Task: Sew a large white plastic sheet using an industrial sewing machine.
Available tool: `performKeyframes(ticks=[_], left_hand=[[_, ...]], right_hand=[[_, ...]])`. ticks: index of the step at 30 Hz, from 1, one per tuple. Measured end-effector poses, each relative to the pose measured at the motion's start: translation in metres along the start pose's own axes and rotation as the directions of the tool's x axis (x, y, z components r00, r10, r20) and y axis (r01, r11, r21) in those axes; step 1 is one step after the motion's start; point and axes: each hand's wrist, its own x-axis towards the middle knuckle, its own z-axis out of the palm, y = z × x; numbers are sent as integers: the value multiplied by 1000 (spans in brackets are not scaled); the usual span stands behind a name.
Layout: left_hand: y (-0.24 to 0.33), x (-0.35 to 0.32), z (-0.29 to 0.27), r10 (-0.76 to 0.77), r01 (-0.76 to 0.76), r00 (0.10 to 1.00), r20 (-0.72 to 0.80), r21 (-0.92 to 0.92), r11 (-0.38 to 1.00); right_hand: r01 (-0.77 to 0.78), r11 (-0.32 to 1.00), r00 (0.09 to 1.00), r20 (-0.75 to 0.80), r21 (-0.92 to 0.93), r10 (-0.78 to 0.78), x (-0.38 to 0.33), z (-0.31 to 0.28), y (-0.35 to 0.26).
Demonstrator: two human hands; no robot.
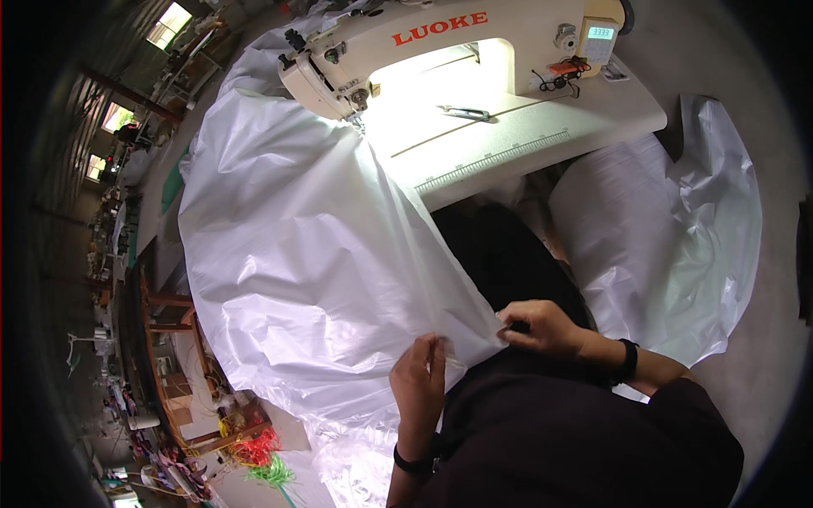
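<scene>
A large white sheet of thin, shiny material hangs in folds from the sewing machine down to my lap. Its upper part lies under the machine's needle area. My left hand pinches the sheet close to its lower right edge, thumb and fingers together. Further right, my right hand has its fingers closed on the corner of the same edge. Between the two hands the edge runs in a short stretch. Both wrists wear dark bands.
Thread snips lie on the lit machine bed, which has a ruler scale along its front. More white sheet spills to the floor at right. A wooden frame and red and green strips are at left.
</scene>
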Motion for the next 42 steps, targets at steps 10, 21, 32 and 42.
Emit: performKeyframes(ticks=[10, 21, 32, 42], left_hand=[[22, 5, -10, 16, -12, 998, 60, -60, 998], [14, 30, -7, 498, -495, 867, 33, 174, 851], [7, 58, -25, 591, -652, 730, 343, 92, 752], [-2, 101, -33, 471, -525, 851, 235, 316, 791]], right_hand=[[549, 806, 834, 215, -221, -508, 15, 22, -76], [108, 919, 987, 71, 380, -145, 96, 44, -31], [-71, 684, 997, -26, -726, 76, 254, 19, -26], [-57, 331, 995, -27, -942, 96, 285, 39, -24]])
